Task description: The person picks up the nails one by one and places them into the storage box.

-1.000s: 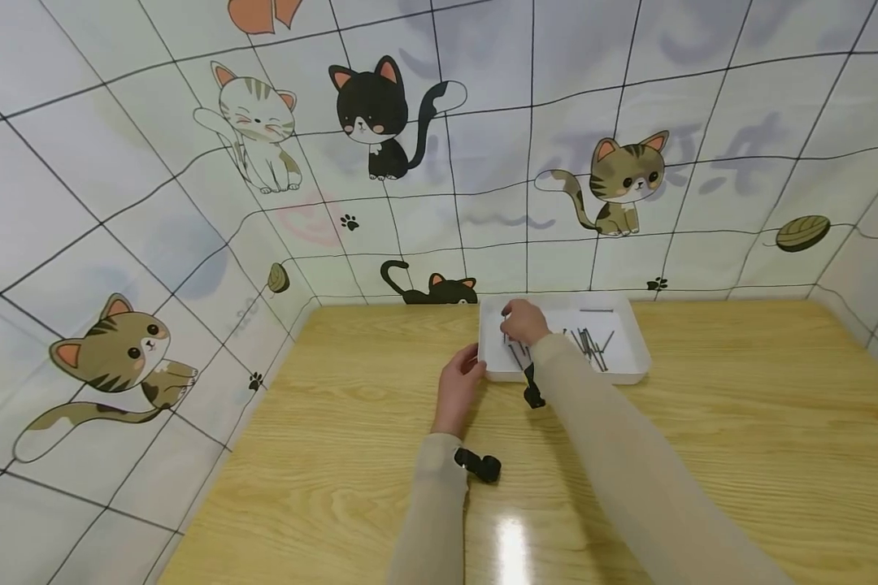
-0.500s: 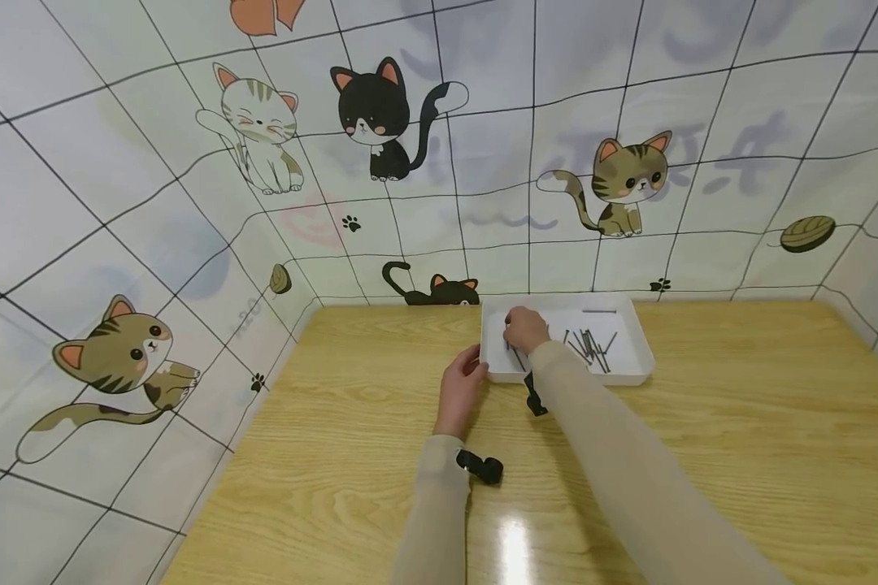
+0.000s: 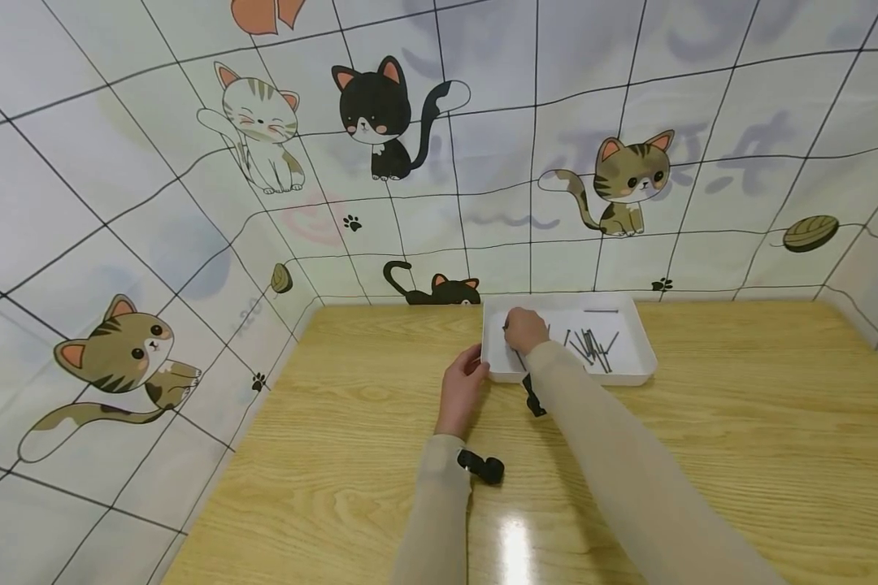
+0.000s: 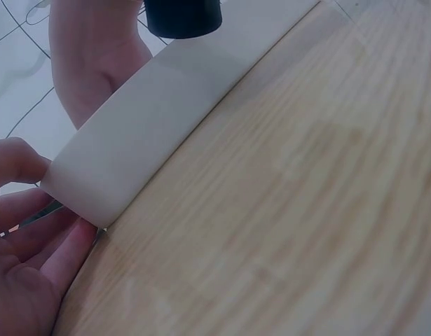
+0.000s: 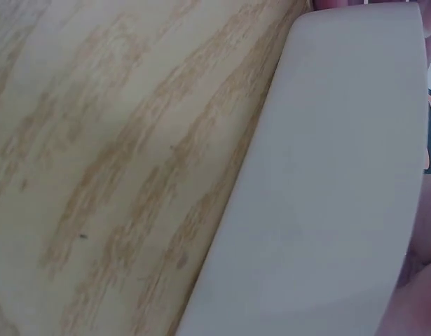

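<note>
A shallow white tray (image 3: 640,341) stands on the wooden table against the back wall. Several thin dark nails (image 3: 593,349) lie in a loose heap in its right half, and a single nail (image 3: 601,310) rests by the far edge. My left hand (image 3: 462,392) holds the tray's near left corner; the left wrist view shows its fingers (image 4: 57,238) round that corner. Over the left half of the tray, my right hand (image 3: 527,331) has its fingers curled downward, pinching a nail whose dark end (image 3: 506,327) shows at the fingertips. The tray's wall hides most of this hand in the right wrist view.
The wood-grained table (image 3: 336,455) extends in front of the tray and to both sides. Behind it rises a wall covering (image 3: 497,162) printed with cats and grid lines. A black wrist camera (image 3: 483,467) sits on the left sleeve, another (image 3: 532,396) on the right.
My right hand has dipped slightly toward the near side inside the tray, covering more of the nails beneath it. The left hand stays at the corner. The head view has shifted a little.
</note>
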A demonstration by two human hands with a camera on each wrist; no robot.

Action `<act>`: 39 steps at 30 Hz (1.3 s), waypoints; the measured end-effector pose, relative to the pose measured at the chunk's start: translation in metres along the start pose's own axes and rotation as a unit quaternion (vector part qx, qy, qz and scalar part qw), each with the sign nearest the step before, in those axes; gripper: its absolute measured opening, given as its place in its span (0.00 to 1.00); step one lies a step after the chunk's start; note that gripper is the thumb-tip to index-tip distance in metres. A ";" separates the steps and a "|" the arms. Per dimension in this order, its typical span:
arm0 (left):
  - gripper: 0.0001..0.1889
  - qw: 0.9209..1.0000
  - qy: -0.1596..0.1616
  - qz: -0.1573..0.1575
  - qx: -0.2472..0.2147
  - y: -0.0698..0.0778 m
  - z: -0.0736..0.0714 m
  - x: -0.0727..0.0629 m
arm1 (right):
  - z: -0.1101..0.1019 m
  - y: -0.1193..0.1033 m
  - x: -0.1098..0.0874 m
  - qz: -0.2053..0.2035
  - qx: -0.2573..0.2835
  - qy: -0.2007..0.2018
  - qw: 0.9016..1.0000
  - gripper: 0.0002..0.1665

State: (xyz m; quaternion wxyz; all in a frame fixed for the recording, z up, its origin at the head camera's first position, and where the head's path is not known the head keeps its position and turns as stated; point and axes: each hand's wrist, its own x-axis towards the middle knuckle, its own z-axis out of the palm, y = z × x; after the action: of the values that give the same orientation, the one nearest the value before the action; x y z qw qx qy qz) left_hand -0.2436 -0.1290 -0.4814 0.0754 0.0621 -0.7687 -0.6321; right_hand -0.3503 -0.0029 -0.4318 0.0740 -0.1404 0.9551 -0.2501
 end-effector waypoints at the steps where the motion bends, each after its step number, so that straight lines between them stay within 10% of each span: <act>1: 0.20 1.000 0.001 0.001 0.000 0.000 0.000 0.000 | 0.000 0.000 -0.001 0.001 0.001 0.002 1.000 0.13; 22: 0.21 1.000 -0.005 -0.007 -0.008 0.002 0.001 -0.002 | -0.029 0.006 -0.043 -0.016 0.099 0.039 0.994 0.17; 39: 0.21 1.000 -0.003 -0.011 -0.014 0.002 -0.001 0.001 | -0.043 0.061 -0.128 -0.037 0.172 0.214 0.961 0.18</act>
State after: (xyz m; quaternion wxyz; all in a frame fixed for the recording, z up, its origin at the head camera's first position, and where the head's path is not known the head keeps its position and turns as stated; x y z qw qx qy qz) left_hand -0.2444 -0.1296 -0.4796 0.0668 0.0673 -0.7596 -0.6435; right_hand -0.2517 0.1070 -0.4164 -0.1182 -0.1042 0.8855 -0.4371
